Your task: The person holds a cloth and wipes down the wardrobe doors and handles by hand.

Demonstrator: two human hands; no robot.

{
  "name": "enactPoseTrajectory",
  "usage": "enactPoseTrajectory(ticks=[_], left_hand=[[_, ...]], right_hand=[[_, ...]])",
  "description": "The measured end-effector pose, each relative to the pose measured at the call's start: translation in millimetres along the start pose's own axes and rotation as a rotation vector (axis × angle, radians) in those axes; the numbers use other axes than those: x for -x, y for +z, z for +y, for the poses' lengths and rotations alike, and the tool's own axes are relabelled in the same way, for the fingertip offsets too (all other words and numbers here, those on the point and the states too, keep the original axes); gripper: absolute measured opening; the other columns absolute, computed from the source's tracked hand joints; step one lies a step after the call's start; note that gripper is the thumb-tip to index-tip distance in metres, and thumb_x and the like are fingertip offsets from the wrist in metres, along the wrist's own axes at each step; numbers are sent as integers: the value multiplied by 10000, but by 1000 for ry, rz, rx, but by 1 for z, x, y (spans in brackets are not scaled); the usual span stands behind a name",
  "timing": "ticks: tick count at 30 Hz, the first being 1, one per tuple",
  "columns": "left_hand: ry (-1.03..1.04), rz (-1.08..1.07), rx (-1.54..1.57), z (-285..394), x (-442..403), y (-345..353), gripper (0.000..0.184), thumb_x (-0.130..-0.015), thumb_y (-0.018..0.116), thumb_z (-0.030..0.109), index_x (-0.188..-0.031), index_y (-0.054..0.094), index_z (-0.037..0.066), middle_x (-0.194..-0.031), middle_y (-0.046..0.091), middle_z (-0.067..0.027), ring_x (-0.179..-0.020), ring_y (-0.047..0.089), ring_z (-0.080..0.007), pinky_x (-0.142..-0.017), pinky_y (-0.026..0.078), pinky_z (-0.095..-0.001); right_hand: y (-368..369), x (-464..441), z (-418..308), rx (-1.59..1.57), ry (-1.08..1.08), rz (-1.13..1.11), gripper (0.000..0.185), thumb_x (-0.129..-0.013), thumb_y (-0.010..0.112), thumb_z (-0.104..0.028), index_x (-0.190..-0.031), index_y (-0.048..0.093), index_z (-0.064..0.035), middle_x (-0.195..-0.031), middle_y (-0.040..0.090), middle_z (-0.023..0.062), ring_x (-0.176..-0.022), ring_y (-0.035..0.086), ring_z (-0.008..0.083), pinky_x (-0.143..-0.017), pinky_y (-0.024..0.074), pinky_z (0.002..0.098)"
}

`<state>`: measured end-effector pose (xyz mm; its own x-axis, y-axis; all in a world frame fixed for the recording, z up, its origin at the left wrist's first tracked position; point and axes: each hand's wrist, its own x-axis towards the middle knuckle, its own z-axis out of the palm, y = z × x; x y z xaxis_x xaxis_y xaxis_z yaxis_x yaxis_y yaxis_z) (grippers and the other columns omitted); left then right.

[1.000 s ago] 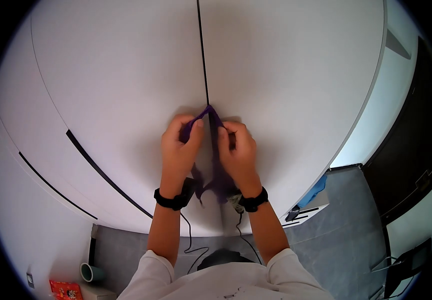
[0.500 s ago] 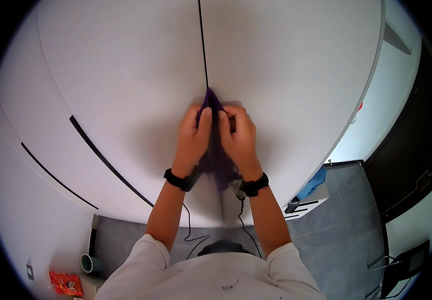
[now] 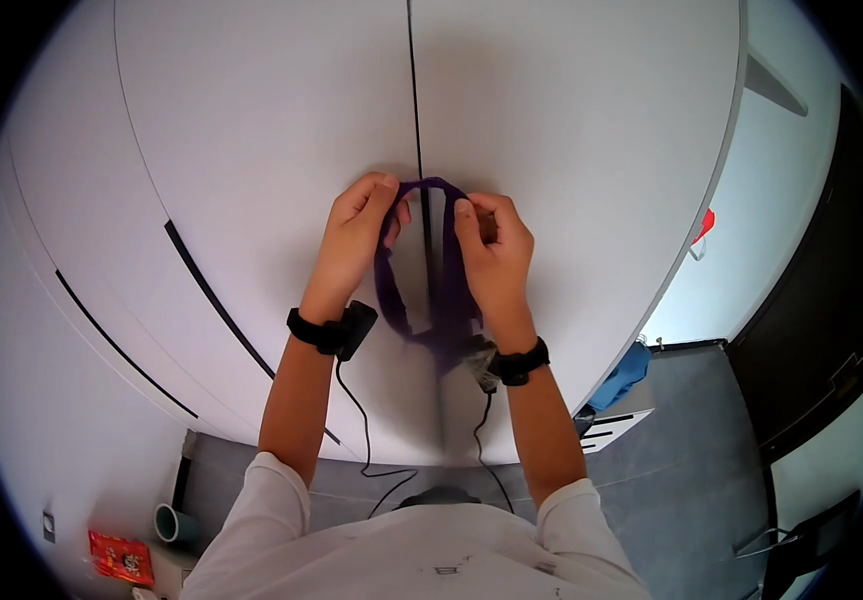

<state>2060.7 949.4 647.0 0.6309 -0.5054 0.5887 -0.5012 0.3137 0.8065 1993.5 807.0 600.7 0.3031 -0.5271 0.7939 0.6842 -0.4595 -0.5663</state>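
A dark purple fabric loop (image 3: 458,275) hangs stretched between my hands in front of white cabinet doors (image 3: 572,110). Its exact kind I cannot make out. My left hand (image 3: 354,232) pinches the upper left edge between thumb and fingers. On the upper right edge, my right hand (image 3: 498,248) grips the fabric the same way. Through the opening of the loop, the dark gap between the doors shows. The lower end bunches together and looks blurred, beside a clear, crinkled patch near my right wrist.
Both wrists wear black bands with cables (image 3: 352,400) running down. Long black handles (image 3: 214,295) line the doors on the left. A green pot (image 3: 174,524) and a red packet (image 3: 120,557) are at lower left. Blue cloth (image 3: 624,378) lies on a low drawer unit at right.
My hands have moved apart, the left one outward and up. The purple fabric, held nearly closed before, now spreads into a wide loop.
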Motion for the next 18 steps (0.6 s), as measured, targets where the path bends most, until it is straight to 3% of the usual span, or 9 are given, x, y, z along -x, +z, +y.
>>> enactPoseTrajectory(ticks=[6, 8, 10, 11, 13, 18], left_hand=[[-37, -141, -25, 17, 20, 1, 312, -992, 459, 246, -840, 588, 6, -694, 590, -35, -599, 541, -125, -620, 431, -252], [-75, -219, -71, 17, 23, -1, 312, -993, 463, 236, -853, 603, -5, -728, 617, -51, -640, 574, -143, -654, 454, -266], [-119, -301, -113, 15, 24, -8, 313, -993, 467, 226, -865, 617, -17, -762, 643, -66, -680, 606, -162, -688, 476, -279], [-120, -477, -115, 14, 23, -14, 299, -992, 482, 214, -908, 642, -25, -803, 661, -67, -719, 614, -152, -718, 474, -283], [-114, -755, -111, 11, 21, -18, 267, -986, 514, 181, -1025, 670, -32, -871, 688, -68, -802, 614, -145, -790, 476, -288], [-145, -764, -219, -17, 10, -23, 244, -977, 539, 180, -1002, 665, -26, -858, 675, -36, -786, 567, -108, -756, 467, -263]], right_hand=[[-27, 14, -20, 178, -66, -64, 91, -816, 689, -57, -888, 638, -32, -780, 638, 67, -629, 579, 174, -593, 473, 284], [-35, 20, -15, 328, -360, -82, 117, -761, 710, -32, -860, 650, -49, -784, 630, 64, -692, 592, 228, -609, 484, 314], [-40, 26, -12, 370, -400, -86, 126, -744, 717, -24, -847, 652, -54, -791, 633, 61, -722, 595, 236, -624, 489, 324], [-44, 30, -11, 406, -442, -96, 135, -727, 723, -16, -835, 654, -58, -799, 636, 59, -752, 598, 244, -640, 494, 335], [-54, 41, -9, 406, -356, -93, 141, -723, 729, -16, -835, 655, -59, -802, 637, 63, -752, 599, 250, -648, 495, 341], [-83, 70, -13, 354, -178, -70, 139, -724, 736, -26, -831, 657, -62, -841, 643, 77, -790, 599, 276, -695, 496, 361]])
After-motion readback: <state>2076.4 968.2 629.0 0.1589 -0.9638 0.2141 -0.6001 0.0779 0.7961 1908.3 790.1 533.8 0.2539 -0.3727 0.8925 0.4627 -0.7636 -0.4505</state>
